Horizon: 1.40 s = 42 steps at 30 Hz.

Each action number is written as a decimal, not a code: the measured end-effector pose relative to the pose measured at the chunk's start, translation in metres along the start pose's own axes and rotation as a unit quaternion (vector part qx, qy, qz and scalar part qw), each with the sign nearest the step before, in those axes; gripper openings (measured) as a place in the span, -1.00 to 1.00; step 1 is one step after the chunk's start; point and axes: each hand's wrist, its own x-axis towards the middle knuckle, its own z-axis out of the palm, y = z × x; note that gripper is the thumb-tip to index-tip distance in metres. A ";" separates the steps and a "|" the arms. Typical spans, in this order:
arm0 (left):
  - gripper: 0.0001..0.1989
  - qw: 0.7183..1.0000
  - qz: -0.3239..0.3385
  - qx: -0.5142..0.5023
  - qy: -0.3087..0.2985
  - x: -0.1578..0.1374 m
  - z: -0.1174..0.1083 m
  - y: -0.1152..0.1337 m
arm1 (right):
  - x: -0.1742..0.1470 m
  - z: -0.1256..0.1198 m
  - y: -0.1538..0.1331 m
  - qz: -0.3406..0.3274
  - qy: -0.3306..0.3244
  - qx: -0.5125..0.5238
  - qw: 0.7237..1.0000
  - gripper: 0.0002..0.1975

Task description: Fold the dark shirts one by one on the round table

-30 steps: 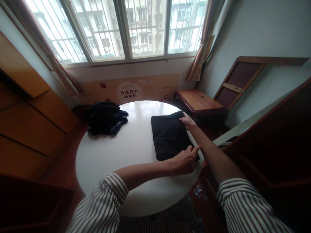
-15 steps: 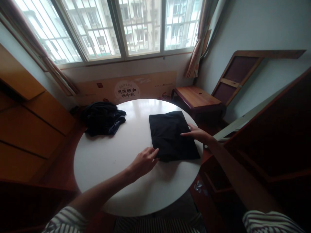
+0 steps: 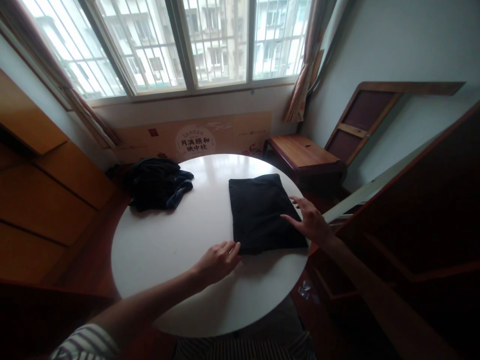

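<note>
A black folded garment (image 3: 262, 215) lies flat in a squarish shape on the right half of the round white table (image 3: 161, 270). At its near left corner, the fingers of my left hand (image 3: 219, 259) are pinched together on the cloth. My right hand (image 3: 311, 221) is at the garment's right edge, thumb and fingers spread, with the thumb over the cloth. On the table's far left side sits a crumpled heap of dark clothing (image 3: 159, 184), apart from both hands.
Beyond the table stands a low wooden stool (image 3: 303, 151) under the window. Orange-brown cabinets (image 3: 48, 200) line the left side. A dark wooden panel (image 3: 420, 220) slopes up close on the right. A printed cardboard sheet (image 3: 150, 137) leans against the far wall.
My right hand has shifted toward me along the garment's right edge, its fingers spreading. My left hand has moved slightly nearer, to the corner. The garment's surface looks smoother.
</note>
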 end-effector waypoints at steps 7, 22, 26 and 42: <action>-0.81 0.995 -0.035 -0.088 -0.034 0.007 -0.001 -0.008 | -0.044 0.013 -0.030 -0.246 -0.153 -0.052 0.956 -0.35; -0.53 0.986 0.158 -0.034 -0.052 0.018 -0.014 -0.070 | -0.052 -0.013 -0.003 -0.268 -0.210 -0.015 0.940 -0.50; -0.41 0.975 0.209 -0.040 -0.062 0.032 -0.018 -0.080 | -0.037 -0.031 -0.007 -0.179 -0.218 0.034 0.959 -0.57; -0.72 0.969 -0.032 -0.244 0.011 0.090 -0.010 -0.054 | 0.192 0.046 0.066 0.282 -0.073 0.061 0.955 -0.60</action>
